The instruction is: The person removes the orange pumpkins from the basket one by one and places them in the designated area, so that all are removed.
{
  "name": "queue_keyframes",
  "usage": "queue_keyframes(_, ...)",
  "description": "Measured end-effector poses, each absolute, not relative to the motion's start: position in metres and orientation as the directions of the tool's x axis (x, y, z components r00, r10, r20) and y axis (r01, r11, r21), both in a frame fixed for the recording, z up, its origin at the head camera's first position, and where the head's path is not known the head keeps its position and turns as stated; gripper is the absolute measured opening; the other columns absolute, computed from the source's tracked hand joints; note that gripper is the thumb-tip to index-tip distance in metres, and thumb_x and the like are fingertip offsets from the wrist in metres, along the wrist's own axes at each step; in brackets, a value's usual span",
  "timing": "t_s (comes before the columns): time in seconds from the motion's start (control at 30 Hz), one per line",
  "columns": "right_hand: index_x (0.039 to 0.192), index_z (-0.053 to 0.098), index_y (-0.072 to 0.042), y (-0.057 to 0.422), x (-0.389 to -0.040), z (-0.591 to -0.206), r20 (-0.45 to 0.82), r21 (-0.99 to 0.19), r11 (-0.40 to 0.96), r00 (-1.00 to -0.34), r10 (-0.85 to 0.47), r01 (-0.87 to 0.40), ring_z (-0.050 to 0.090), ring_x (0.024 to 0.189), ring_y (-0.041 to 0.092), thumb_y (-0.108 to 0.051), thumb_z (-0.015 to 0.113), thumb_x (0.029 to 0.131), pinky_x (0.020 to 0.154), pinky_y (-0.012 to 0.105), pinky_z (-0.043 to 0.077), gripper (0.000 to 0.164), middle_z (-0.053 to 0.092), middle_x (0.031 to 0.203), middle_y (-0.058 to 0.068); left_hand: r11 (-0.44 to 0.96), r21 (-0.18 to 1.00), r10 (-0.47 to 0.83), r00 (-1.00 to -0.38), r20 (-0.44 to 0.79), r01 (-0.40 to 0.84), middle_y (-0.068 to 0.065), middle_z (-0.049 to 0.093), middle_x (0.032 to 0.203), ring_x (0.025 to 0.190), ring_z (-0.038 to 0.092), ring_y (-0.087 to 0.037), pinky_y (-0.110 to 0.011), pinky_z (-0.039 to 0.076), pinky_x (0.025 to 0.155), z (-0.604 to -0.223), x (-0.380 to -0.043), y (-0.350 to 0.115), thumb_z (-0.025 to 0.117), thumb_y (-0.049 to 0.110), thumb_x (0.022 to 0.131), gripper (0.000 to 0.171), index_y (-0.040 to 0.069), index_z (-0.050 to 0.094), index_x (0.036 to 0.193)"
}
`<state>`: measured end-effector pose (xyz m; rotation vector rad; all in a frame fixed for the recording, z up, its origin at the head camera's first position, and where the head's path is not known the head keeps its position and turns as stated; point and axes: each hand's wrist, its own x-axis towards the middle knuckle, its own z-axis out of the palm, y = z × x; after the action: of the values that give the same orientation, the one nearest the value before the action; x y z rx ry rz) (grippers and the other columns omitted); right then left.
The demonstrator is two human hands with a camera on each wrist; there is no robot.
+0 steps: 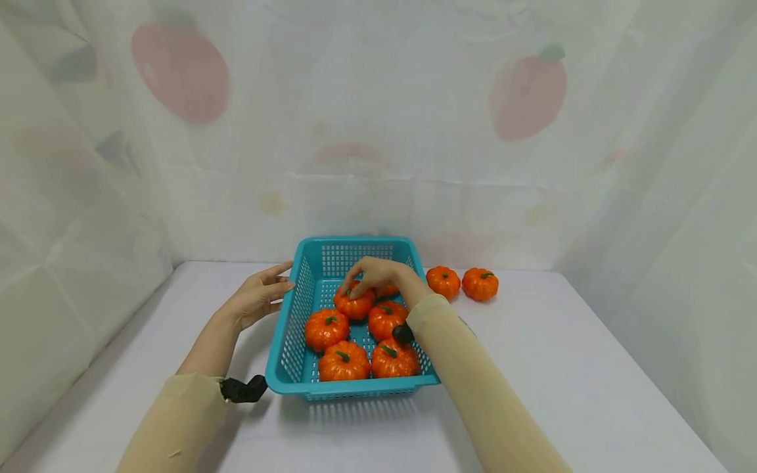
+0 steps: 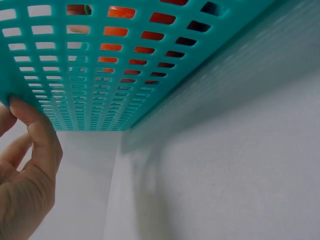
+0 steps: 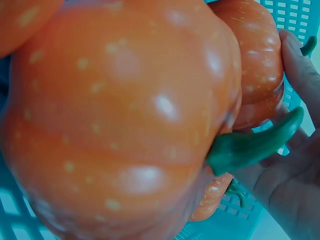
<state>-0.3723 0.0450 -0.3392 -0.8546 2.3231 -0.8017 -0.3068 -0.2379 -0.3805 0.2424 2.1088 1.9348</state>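
A blue-green plastic basket (image 1: 282,351) holds several small orange pumpkins with green stems, among them a front-left pumpkin (image 1: 344,362) and a front-right pumpkin (image 1: 395,360). My right hand (image 1: 378,272) reaches into the basket and grips a pumpkin (image 1: 353,303) from above, near the basket's middle. Another pumpkin (image 1: 388,290) is partly hidden behind that hand. In the right wrist view, a nearer pumpkin (image 3: 125,120) fills much of the frame, with the thumb against the gripped one beyond it. My left hand (image 1: 258,297) touches the basket's left rim from outside, fingers relaxed.
Two more pumpkins stand on the white table (image 1: 568,368) beyond the basket's right side: a nearer one (image 1: 443,282) and a farther-right one (image 1: 480,284). A pale printed curtain (image 1: 367,118) hangs behind the table and along both sides.
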Motion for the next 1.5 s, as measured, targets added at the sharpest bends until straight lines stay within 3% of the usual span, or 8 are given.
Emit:
queue_keyframes(0.17,0.116,0.074,-0.013,0.046,-0.373,-0.338,-0.227,-0.681,0.61,-0.675,-0.702,-0.406,0.056,0.116,0.024,-0.013,0.068,0.093,0.084,0.026,0.055,0.023,0.062,0.136,0.008,0.098,0.994,0.3,-0.95,-0.081,-0.053,-0.001,0.047,0.12,0.094,0.064,-0.002,-0.021,0.055,0.085,-0.38,-0.307,-0.237,0.06,0.021,0.099,0.077,0.016,0.012,0.16)
queue_keyframes(0.4,0.117,0.074,-0.015,0.048,-0.375,-0.335,-0.129,-0.704,0.573,-0.718,-0.684,-0.42,0.051,0.132,0.023,-0.016,0.067,0.094,0.105,0.036,0.05,0.024,0.063,0.135,0.005,0.103,0.993,0.303,-0.949,-0.083,-0.054,-0.002,0.046,0.121,0.094,0.064,-0.002,-0.021,0.055,0.085,-0.381,-0.307,-0.238,0.059,0.021,0.1,0.077,0.015,0.013,0.16)
queue_keyframes(0.57,0.116,0.074,-0.016,0.051,-0.376,-0.33,-0.024,-0.744,0.524,-0.768,-0.64,-0.414,0.049,0.136,0.023,-0.018,0.066,0.095,0.111,0.041,0.045,0.023,0.062,0.137,0.003,0.103,0.994,0.306,-0.949,-0.077,-0.047,-0.001,0.047,0.119,0.093,0.064,-0.002,-0.021,0.055,0.084,-0.381,-0.308,-0.239,0.059,0.02,0.1,0.076,0.015,0.013,0.16)
queue_keyframes(0.77,0.117,0.073,-0.014,0.054,-0.376,-0.325,0.096,-0.801,0.456,-0.835,-0.541,-0.387,0.048,0.136,0.025,-0.017,0.065,0.096,0.109,0.044,0.045,0.023,0.062,0.137,0.005,0.105,0.994,0.306,-0.949,-0.074,-0.044,-0.001,0.047,0.118,0.093,0.064,-0.002,-0.021,0.056,0.084,-0.38,-0.307,-0.239,0.059,0.02,0.1,0.076,0.015,0.013,0.16)
queue_keyframes(0.93,0.119,0.07,-0.009,0.056,-0.377,-0.32,0.157,-0.902,0.306,-0.891,-0.426,-0.305,0.054,0.131,0.029,-0.014,0.064,0.096,0.102,0.043,0.052,0.025,0.057,0.141,0.009,0.101,0.994,0.306,-0.949,-0.073,-0.043,-0.001,0.048,0.118,0.092,0.064,-0.002,-0.021,0.056,0.083,-0.38,-0.307,-0.24,0.059,0.02,0.1,0.076,0.016,0.013,0.16)
queue_keyframes(1.13,0.123,0.068,-0.005,0.06,-0.379,-0.315,0.169,-0.938,0.216,-0.904,-0.392,-0.269,0.061,0.118,0.029,-0.011,0.063,0.096,0.085,0.036,0.059,0.028,0.055,0.142,0.01,0.107,0.993,0.299,-0.951,-0.076,-0.046,0.0,0.048,0.117,0.093,0.064,-0.003,-0.021,0.056,0.084,-0.379,-0.306,-0.24,0.061,0.021,0.099,0.077,0.016,0.014,0.16)
queue_keyframes(1.5,0.124,0.066,-0.004,0.071,-0.385,-0.294,0.209,-0.959,0.127,-0.934,-0.289,-0.254,0.06,0.112,0.026,-0.014,0.065,0.094,0.081,0.038,0.06,0.032,0.052,0.142,0.013,0.12,0.992,0.305,-0.95,-0.074,-0.039,0.001,0.05,0.116,0.094,0.064,-0.003,-0.022,0.056,0.084,-0.38,-0.305,-0.237,0.061,0.022,0.099,0.078,0.016,0.013,0.16)
